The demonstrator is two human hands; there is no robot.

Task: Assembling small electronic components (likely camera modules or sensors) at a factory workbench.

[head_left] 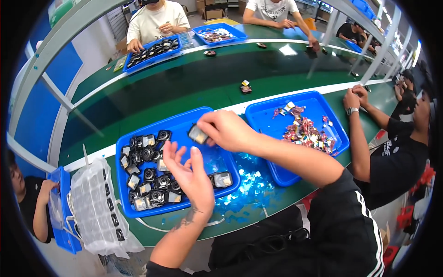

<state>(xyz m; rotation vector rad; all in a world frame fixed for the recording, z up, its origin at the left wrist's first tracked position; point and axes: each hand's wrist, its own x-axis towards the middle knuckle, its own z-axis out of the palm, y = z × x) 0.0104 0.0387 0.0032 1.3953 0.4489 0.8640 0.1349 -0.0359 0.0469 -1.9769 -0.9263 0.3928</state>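
Note:
Between the thumb and fingers of my right hand (228,131) is a small black square part with a pale window (198,134), held over the left blue tray (189,121). My left hand (188,174) hovers just below and left of it, palm up, fingers apart and holding nothing. Beneath that hand, the tray contains many black square parts (161,182), some showing round dark faces, others pale windows. Another black part (222,179) lies near the tray's right side. My right forearm crosses the near edge of a second blue tray (251,112), which carries a heap of small reddish circuit pieces (304,131).
Blue film scraps (244,182) litter the green tabletop between the trays. A clear compartment sheet (94,207) lies at the left edge. Beyond runs a dark green conveyor (184,87) with a small part (246,87) on it. A co-worker (392,143) sits close on the right; others work across.

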